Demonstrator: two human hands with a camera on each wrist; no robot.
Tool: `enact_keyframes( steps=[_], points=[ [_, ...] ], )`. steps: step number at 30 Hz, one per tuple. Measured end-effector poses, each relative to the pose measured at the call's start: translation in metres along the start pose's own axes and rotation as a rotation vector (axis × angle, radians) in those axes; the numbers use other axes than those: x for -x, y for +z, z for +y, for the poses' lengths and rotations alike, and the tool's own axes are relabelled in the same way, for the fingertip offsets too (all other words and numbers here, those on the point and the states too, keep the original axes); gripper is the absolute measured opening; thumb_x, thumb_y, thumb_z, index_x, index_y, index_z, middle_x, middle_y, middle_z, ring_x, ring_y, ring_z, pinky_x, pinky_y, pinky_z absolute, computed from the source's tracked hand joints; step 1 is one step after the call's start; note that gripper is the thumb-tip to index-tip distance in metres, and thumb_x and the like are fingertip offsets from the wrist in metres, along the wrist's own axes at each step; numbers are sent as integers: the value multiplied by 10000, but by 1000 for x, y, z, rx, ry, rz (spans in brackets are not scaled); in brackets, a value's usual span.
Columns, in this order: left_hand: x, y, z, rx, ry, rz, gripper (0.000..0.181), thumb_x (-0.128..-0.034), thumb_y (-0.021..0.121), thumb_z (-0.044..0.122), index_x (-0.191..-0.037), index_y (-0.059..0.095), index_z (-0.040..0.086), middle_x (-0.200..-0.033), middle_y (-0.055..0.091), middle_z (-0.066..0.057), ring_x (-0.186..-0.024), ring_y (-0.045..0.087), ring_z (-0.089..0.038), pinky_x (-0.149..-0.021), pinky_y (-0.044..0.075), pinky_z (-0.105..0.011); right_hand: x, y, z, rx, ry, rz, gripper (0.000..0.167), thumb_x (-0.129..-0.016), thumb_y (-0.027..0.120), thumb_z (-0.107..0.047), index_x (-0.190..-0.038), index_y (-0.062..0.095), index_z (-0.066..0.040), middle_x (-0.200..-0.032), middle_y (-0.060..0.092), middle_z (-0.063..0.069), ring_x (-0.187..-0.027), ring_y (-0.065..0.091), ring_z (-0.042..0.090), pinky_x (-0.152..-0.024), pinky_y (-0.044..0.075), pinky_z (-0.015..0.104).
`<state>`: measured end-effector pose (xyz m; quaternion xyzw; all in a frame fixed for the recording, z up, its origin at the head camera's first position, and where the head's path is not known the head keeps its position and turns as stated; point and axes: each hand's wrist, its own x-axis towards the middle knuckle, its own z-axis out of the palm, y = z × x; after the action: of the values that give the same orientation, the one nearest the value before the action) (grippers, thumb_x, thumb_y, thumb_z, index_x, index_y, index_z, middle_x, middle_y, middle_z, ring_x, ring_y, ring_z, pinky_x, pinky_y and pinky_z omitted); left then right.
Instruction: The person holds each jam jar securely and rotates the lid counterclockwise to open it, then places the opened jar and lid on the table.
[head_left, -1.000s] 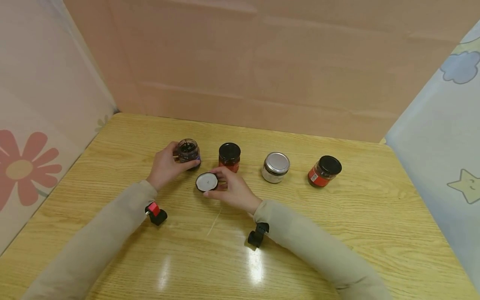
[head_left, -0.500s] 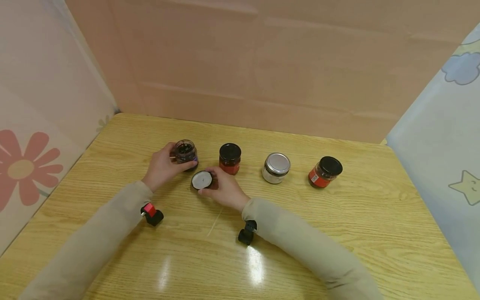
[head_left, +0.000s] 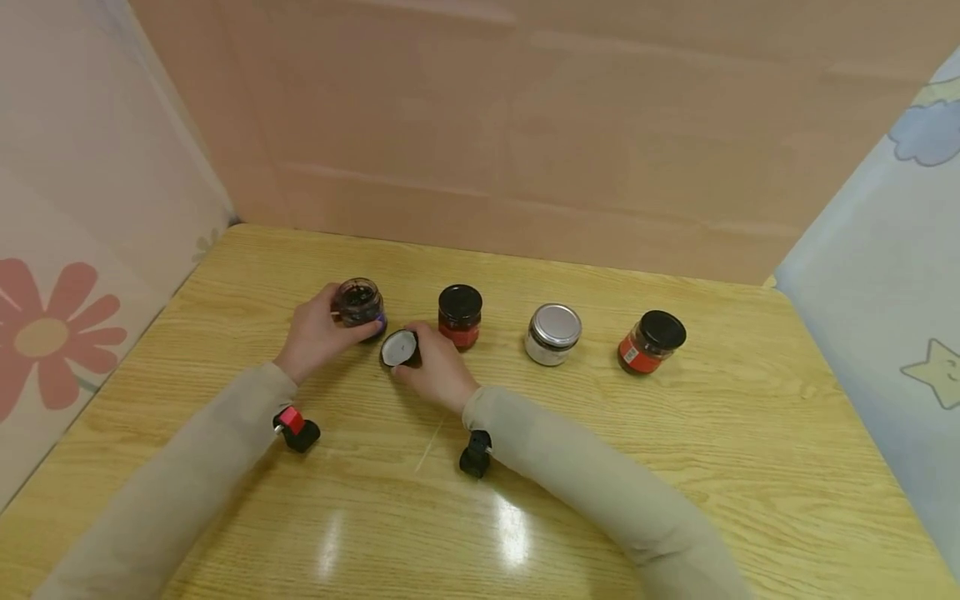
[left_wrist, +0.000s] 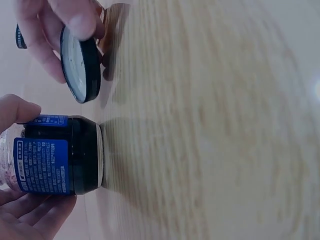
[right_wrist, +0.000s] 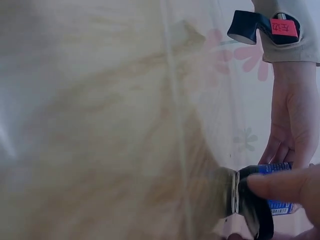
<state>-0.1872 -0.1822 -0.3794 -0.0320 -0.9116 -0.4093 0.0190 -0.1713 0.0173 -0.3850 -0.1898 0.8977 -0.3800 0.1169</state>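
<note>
My left hand (head_left: 318, 336) grips an uncapped glass jar (head_left: 358, 305) at the table's left, thumb on the near side. The jar stands upright with dark contents, and the left wrist view shows its blue printed label (left_wrist: 45, 165). Its base is at the tabletop. In my right hand (head_left: 441, 367) a black jar lid (head_left: 398, 348) is pinched at the rim, tilted so its pale inside faces up and left. The lid is apart from the jar, just to its right and nearer to me. In the right wrist view the lid (right_wrist: 262, 215) partly covers the jar.
To the right stand a black-lidded jar with a red label (head_left: 460, 315), a silver-lidded jar with pale contents (head_left: 552, 335), and another black-lidded red-labelled jar (head_left: 651, 342). The wooden table (head_left: 600, 467) is bordered by a brown back panel (head_left: 510, 150) and patterned side walls.
My left hand has shifted slightly left with the jar. The right hand has moved left with the lid and tilted it more.
</note>
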Motion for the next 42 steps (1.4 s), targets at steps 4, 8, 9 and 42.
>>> enact_keyframes(
  steps=[4, 8, 9, 42],
  points=[
    [0, -1, -1, -21, 1, 10, 705, -836, 733, 311, -1343, 416, -62, -1262, 545, -282, -1150, 545, -420, -932, 467, -537, -8, 2, -6, 70, 35, 14, 596, -902, 674, -193, -1402, 401, -17, -1369, 504, 158, -1257, 506, 276, -1035, 429, 370],
    [0, -1, -3, -27, 6, 24, 694, -831, 737, 293, -1332, 423, -70, -1250, 552, -284, -1136, 553, -421, -922, 473, -534, -13, 6, -10, 164, 37, 10, 595, -919, 646, -174, -1413, 376, 19, -1368, 485, 195, -1253, 501, 299, -1039, 425, 377],
    [0, -2, -3, -29, 6, 28, 694, -831, 737, 294, -1331, 424, -71, -1249, 552, -285, -1134, 554, -421, -921, 473, -533, -13, 7, -10, 185, 30, 13, 591, -921, 642, -170, -1410, 376, 28, -1363, 484, 202, -1249, 501, 303, -1039, 425, 380],
    [2, -6, -7, -62, -33, 62, 717, -822, 737, 295, -1342, 419, -83, -1262, 550, -307, -1162, 535, -438, -968, 436, -551, -21, 7, -5, 302, -49, -63, 669, -946, 591, -159, -1495, 249, 12, -1479, 389, 196, -1367, 390, 298, -1126, 328, 362]
  ],
)
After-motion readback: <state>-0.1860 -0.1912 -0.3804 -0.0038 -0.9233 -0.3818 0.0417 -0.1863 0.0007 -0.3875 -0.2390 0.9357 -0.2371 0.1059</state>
